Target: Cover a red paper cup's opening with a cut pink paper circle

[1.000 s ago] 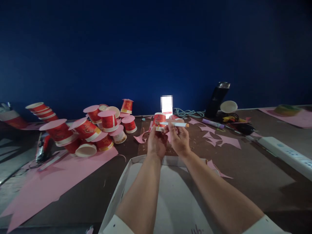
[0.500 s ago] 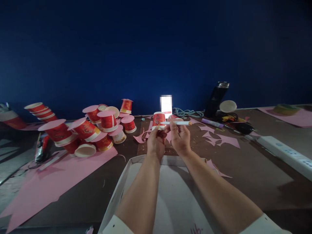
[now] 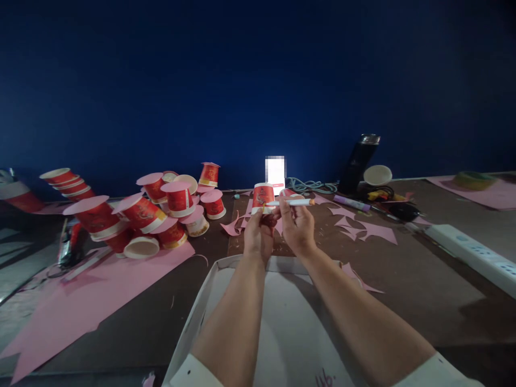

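My left hand (image 3: 259, 235) is closed round the lower part of a red paper cup (image 3: 263, 196), which is upside down with its white rim at the bottom. In my right hand (image 3: 297, 226) is a white marker pen (image 3: 296, 202) with an orange end, held level and pointing left at the cup's side. Whether its tip touches the cup I cannot tell. Behind the right hand another red cup (image 3: 286, 192) is partly hidden. Beyond the cup a bright phone screen (image 3: 276, 174) stands upright.
Several red cups topped with pink paper discs (image 3: 175, 186) are piled at left, by a pink sheet (image 3: 108, 301). A white box lid (image 3: 290, 322) lies under my forearms. Pink scraps (image 3: 379, 232), a dark flask (image 3: 357, 164), a purple glue stick (image 3: 351, 203) and a power strip (image 3: 471, 250) are right.
The marker has shifted very slightly left and up against the cup. Both hands keep their grip, and the other things stay in place.
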`<state>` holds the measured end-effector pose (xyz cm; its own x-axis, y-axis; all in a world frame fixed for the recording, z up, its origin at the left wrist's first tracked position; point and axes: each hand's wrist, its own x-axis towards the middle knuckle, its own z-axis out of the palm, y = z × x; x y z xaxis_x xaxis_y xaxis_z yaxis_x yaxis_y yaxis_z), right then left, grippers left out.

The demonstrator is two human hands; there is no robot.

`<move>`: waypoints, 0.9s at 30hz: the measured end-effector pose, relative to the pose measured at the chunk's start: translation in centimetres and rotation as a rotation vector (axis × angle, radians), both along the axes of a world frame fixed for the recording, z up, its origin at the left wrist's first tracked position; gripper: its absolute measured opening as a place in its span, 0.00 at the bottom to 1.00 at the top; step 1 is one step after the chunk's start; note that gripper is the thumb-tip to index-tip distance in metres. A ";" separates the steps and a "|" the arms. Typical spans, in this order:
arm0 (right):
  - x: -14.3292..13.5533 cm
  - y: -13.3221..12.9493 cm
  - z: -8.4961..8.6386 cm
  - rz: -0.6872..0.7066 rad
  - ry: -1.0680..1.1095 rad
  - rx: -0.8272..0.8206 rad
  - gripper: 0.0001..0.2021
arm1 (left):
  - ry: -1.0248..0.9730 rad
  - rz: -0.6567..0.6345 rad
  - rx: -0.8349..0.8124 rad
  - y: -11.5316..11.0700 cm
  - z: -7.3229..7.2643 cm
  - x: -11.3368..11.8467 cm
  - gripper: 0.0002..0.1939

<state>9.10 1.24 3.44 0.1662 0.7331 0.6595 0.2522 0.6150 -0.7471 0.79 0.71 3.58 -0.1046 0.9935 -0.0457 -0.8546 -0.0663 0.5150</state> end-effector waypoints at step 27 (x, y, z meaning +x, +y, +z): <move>-0.2 -0.3 0.6 -0.043 0.003 -0.018 0.13 | -0.094 0.004 -0.015 0.5 -0.7 -0.4 0.06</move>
